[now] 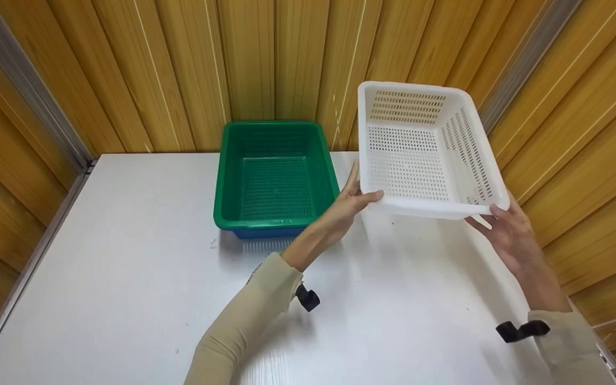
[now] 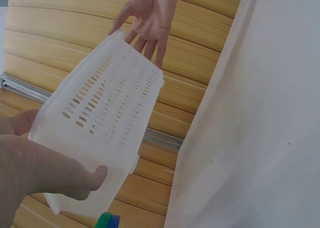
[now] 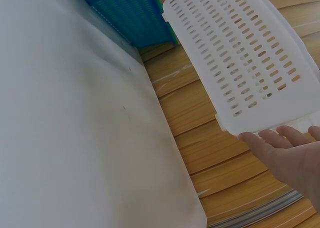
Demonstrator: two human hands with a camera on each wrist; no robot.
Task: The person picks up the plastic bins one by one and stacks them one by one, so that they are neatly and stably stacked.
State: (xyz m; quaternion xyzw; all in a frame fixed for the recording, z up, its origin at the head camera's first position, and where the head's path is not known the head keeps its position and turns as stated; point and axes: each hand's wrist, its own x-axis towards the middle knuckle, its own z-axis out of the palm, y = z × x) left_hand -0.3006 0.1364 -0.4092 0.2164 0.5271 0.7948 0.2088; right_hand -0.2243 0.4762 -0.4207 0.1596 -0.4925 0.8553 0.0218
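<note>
A white perforated plastic basket [image 1: 431,207] is held tilted above the right part of the table, its inside facing the head camera. My left hand [image 1: 348,203] grips its near left corner, thumb over the rim and fingers along the side. At the near right corner my right hand [image 1: 514,235] holds it, the thumb on the rim and the fingers beneath. In the right wrist view, the fingertips [image 3: 267,138] touch the edge of the slotted white basket [image 3: 225,73]. To the left stands a green basket [image 1: 270,223], nested in a blue basket [image 1: 270,233].
The white table [image 1: 126,278] spreads under both arms. Yellow wood-patterned panels [image 1: 169,69] enclose its back and sides, with metal posts [image 1: 24,80] at the corners. Black wrist mounts [image 1: 308,298] are on both sleeves.
</note>
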